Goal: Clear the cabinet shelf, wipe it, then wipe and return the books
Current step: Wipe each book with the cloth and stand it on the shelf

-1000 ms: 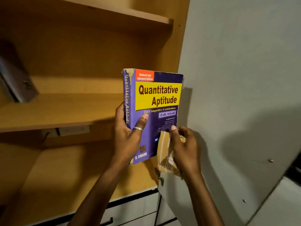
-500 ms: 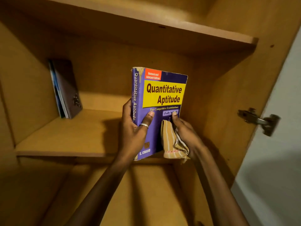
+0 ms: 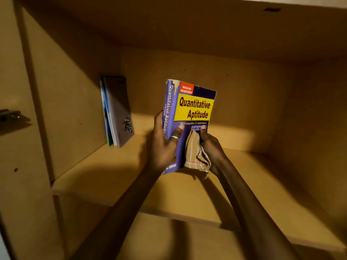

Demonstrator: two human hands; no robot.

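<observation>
Up close, your left hand [image 3: 163, 145] grips the purple-and-yellow paperback book [image 3: 189, 117] upright over the dim tan wooden cabinet shelf [image 3: 116, 177]; your right hand [image 3: 211, 145] pinches a striped beige cloth [image 3: 194, 152] against its cover. Thin grey books [image 3: 116, 111] lean against the left wall.

Shelf [image 3: 105, 177]: runs across the cabinet, under an upper board, with a lower compartment beneath it.
Leaning books [image 3: 117, 111]: stand on the shelf at its left rear, tilted against the left wall.
Held book [image 3: 189, 117]: upright above the middle of the shelf, right of the leaning books and well apart from them.
Left hand [image 3: 163, 145]: on the held book's spine side.
Right hand [image 3: 210, 145]: at its right, with a cloth [image 3: 195, 152] between hand and cover.
Hinge [image 3: 9, 114]: far left, outside the cabinet wall.
</observation>
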